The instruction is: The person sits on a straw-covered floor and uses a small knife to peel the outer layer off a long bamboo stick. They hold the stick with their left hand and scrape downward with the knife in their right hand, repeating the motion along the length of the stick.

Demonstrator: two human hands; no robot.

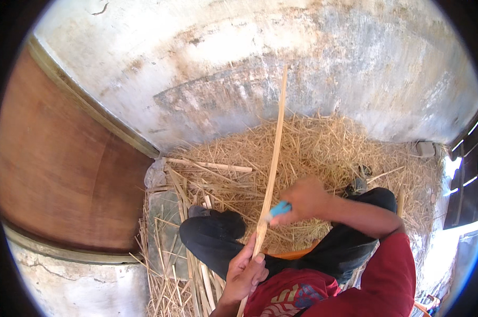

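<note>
Blue-handled tool (279, 209) works near bare fingers on a long pale strip (276, 145)

The strip rises from the person's lap, its far end standing free in front of the stained wall (323, 79). The left hand (244, 272) is closed around its lower part, the thumb lying along it. The right hand (305, 199) is wrapped about the tool, whose front end meets the strip, or lies just beside it, a little above the left hand; blur hides which, and the cutting edge cannot be made out.

The nearest danger seems to be to the left hand. It looks unprotected, so a stroke toward the body that skids off the strip, or catches and then breaks loose, could carry the edge into the thumb or fingers. The dark trousers (218, 238) spread below might also take a slip.

The strip itself could suffer. Nothing supports it above the tool, so a hard push may bend or twist it and make the cut uneven; digging in too steeply might split it along the grain.

Loose shavings (323, 153) heap up beyond the legs, and more strips (204, 285) lie at the left; anything dropped there could be hard to spot.
</note>
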